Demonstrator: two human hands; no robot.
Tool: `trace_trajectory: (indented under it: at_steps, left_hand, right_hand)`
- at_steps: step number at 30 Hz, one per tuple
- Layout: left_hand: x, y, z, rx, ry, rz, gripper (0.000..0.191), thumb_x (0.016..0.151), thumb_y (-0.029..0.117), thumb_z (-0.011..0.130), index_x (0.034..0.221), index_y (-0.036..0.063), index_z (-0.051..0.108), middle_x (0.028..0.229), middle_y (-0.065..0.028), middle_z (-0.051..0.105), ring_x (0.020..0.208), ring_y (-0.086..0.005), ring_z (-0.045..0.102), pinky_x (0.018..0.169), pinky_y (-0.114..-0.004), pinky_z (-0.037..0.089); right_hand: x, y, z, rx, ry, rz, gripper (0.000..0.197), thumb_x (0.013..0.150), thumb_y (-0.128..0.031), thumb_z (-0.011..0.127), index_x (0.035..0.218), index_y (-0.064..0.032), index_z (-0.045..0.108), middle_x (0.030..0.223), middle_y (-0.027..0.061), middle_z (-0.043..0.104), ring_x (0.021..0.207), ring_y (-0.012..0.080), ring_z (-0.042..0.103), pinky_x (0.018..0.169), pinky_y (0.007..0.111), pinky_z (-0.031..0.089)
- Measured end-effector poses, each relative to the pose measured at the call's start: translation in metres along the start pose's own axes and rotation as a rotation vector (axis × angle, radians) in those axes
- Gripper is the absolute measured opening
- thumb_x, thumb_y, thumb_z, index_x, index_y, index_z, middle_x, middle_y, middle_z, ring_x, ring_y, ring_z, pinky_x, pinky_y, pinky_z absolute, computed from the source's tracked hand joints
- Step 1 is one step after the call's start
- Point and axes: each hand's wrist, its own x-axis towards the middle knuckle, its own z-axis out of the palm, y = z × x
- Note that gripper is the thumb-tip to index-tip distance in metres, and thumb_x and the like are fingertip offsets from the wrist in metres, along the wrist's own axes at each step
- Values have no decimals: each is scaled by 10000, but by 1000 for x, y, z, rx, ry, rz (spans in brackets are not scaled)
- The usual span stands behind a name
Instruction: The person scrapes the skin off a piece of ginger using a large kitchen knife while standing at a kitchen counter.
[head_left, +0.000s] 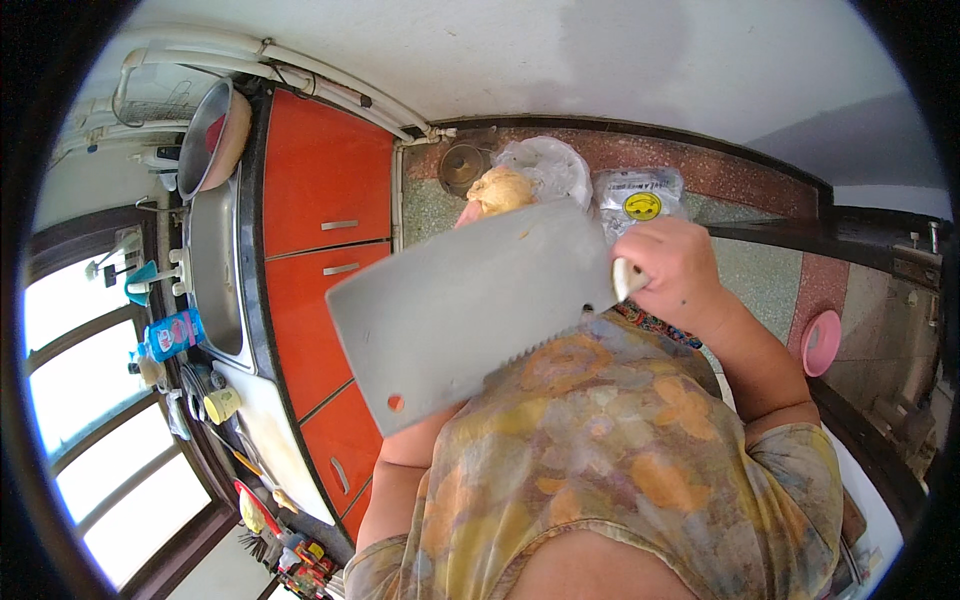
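My right hand (667, 270) grips the pale handle of a large metal cleaver (480, 307). Its broad blade is raised across the middle of the view, with a hole near the far lower corner. My left forearm passes behind the blade, and only a small pink part, seemingly fingers of my left hand (469, 214), shows beyond the upper edge. That part is against a lumpy, pale yellow food item (501, 190), perhaps poultry. A clear plastic bag (551, 161) lies beside the food. What the blade covers is hidden.
Right of the bag is a clear package with a yellow smiley (641, 205). A round metal container (461, 166) stands left of the food. Orange cabinets (326, 172), a sink (214, 270) and a metal basin (217, 142) are at left. A pink basin (821, 343) is at right.
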Motion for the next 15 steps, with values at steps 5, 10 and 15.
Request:
trace_trajectory:
  at_steps: [5, 10, 15]
  left_hand:
    - [-1, 3, 5, 84, 29, 45, 618, 902, 408, 494, 1404, 151, 241, 1180, -159, 501, 1015, -219, 556, 848, -352, 495]
    - [1, 8, 21, 174, 82, 47, 606, 900, 403, 497, 1398, 158, 255, 1185, -164, 466, 1031, -213, 513, 876, -357, 474]
    - [1, 7, 19, 109, 43, 32, 571, 912, 383, 479, 1389, 141, 282, 1197, -154, 449, 1058, -200, 478, 893, -351, 459]
  right_hand:
    - [3, -13, 2, -15, 18, -72, 216, 539, -156, 676, 681, -102, 523, 619, 42, 515, 595, 257, 545, 513, 369, 402]
    - [2, -16, 3, 40, -2, -53, 209, 555, -166, 675, 683, -99, 523, 622, 42, 512, 591, 260, 544, 513, 372, 404]
    - [2, -16, 3, 27, -2, -54, 215, 562, -180, 681, 685, -99, 524, 623, 44, 512, 590, 260, 544, 512, 374, 403]
